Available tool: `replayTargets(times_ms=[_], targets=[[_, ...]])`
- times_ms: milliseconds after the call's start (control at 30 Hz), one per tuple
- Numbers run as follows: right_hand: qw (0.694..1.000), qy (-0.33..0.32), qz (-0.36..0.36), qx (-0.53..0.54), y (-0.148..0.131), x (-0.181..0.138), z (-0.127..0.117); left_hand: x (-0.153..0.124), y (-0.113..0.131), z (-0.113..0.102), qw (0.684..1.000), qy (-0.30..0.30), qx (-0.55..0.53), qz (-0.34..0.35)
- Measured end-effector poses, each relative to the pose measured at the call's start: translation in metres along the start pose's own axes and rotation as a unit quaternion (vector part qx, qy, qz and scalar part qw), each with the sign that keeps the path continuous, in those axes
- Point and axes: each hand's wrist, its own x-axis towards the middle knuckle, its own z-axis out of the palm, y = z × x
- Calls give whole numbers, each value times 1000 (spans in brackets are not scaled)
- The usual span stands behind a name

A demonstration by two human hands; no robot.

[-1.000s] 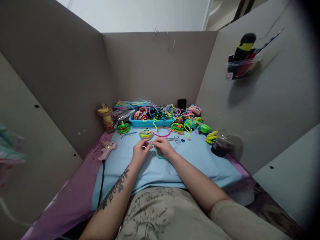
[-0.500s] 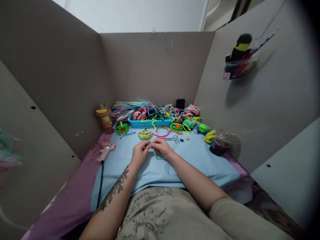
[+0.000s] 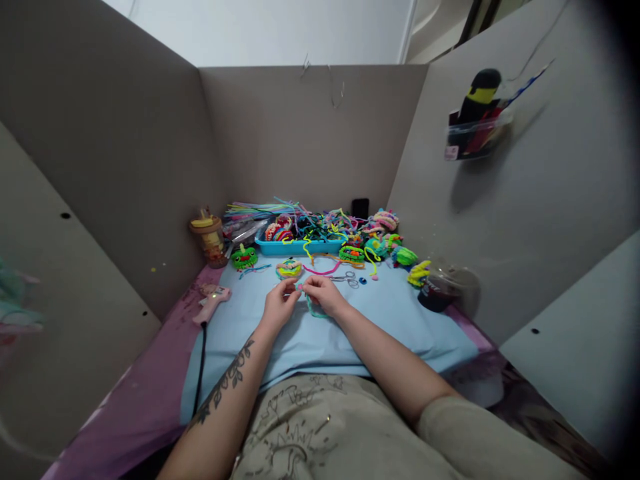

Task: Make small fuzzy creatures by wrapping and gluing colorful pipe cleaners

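I watch from a distance through one head-worn camera, looking forward and down from above the near edge of the cloth-covered table (image 3: 395, 333); the wearer's shirt (image 3: 310, 420) sits closest to the lens, the grey back partition (image 3: 310, 140) farther off, beyond the far edge.

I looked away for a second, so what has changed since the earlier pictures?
Very little. The view swung slightly, so everything on the table sits a touch further left. Nothing was visibly taken up or let go: the left hand and right hand still meet at a small pink piece. The scissors, pink corded tool and blue tray stayed put.
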Motion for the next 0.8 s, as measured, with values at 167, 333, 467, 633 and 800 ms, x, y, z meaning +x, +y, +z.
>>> replayTargets(times_ms=[167, 333, 467, 633, 800], targets=[[998, -18, -23, -47, 0, 0, 0, 1, 0, 0, 999, 4, -36, -19], [985, 2, -75, -159, -1, 0, 0, 0, 2, -2, 1000, -3, -18, -23], [961, 19, -105, -254, -4, -1, -1, 0, 2, -2, 997, -6, -37, -62], [963, -1, -93, -254, -3, -1, -2, 1, -1, 0, 989, -23, -81, -120], [964, 7, -85, -252, -3, -1, -2, 1, -3, 1, 986, -62, -73, -136]])
